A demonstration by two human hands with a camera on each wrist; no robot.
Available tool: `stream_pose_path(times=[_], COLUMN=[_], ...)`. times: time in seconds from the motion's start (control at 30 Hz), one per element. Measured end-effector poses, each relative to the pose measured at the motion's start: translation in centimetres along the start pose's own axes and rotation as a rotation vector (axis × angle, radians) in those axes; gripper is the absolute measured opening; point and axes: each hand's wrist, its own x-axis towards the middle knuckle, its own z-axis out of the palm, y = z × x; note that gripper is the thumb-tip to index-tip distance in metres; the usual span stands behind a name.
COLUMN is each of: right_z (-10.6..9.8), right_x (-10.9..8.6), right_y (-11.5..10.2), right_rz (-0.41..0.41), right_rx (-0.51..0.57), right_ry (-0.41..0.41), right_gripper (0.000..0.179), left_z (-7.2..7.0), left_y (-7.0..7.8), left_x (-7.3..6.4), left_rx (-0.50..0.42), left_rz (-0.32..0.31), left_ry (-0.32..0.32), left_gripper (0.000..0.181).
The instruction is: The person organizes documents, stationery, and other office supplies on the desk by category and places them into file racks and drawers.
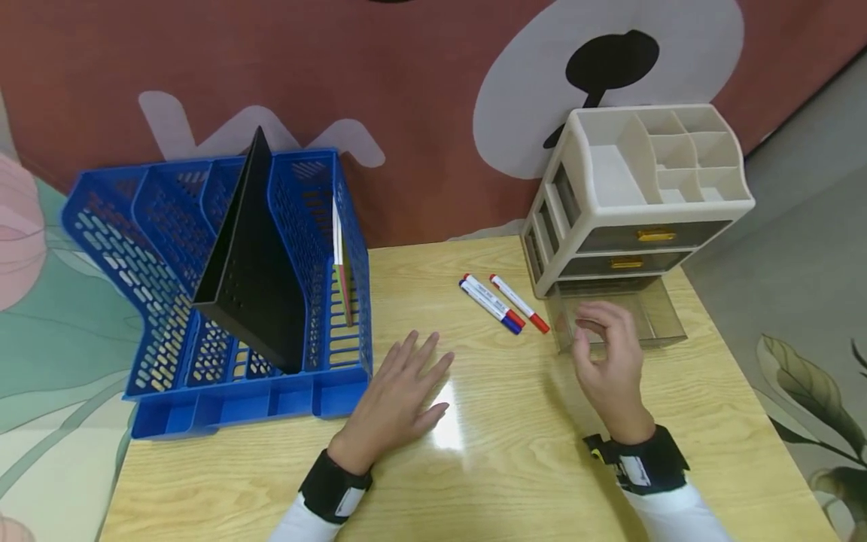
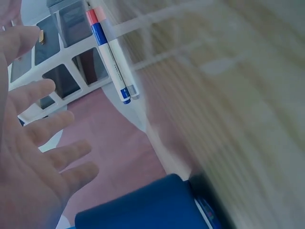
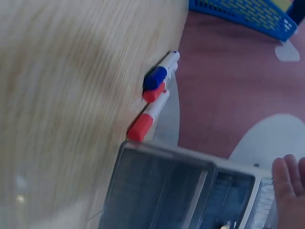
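Observation:
My left hand is held with fingers spread, palm toward the table, beside the front corner of a blue file rack. My right hand hovers over the pulled-out clear bottom drawer of a white desktop organizer. Its fingers bend loosely with nothing visible between them; whether they touch the drawer I cannot tell. Between the hands and farther back lie a blue-capped marker and a red-capped marker side by side. Left of the drawer is another red-capped marker.
A black folder leans in the blue rack, and some thin booklets stand in its right compartment. The organizer's two upper drawers are closed, and its top has several compartments. A patterned cloth hangs behind the table.

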Motion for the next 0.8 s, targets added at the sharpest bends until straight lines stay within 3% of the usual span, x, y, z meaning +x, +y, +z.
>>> stream_pose_path(times=[0.1, 0.33, 0.5, 0.8], right_z=[0.9, 3.0, 5.1, 8.4], right_x=[-0.2, -0.3, -0.5, -0.6], right_y=[1.0, 2.6, 3.5, 5.2], right_rz=[-0.017, 0.078, 0.098, 0.163], right_rx=[-0.083, -0.232, -0.372, -0.454], right_ry=[-0.115, -0.393, -0.585, -0.706], right_gripper=[0.034, 0.043, 0.045, 0.039], left_z=[0.0, -0.2, -0.3, -0.3], left_y=[-0.1, -0.4, -0.5, -0.6], left_x=[-0.3, -1.0, -1.3, -1.7], left_rx=[-0.003, 0.006, -0.006, 0.002], left_rz=[-0.023, -0.057, -0.078, -0.084], left_ry=[-0.01, -0.034, -0.05, -0.046], left_gripper=[0.071, 0.075, 0.074, 0.076])
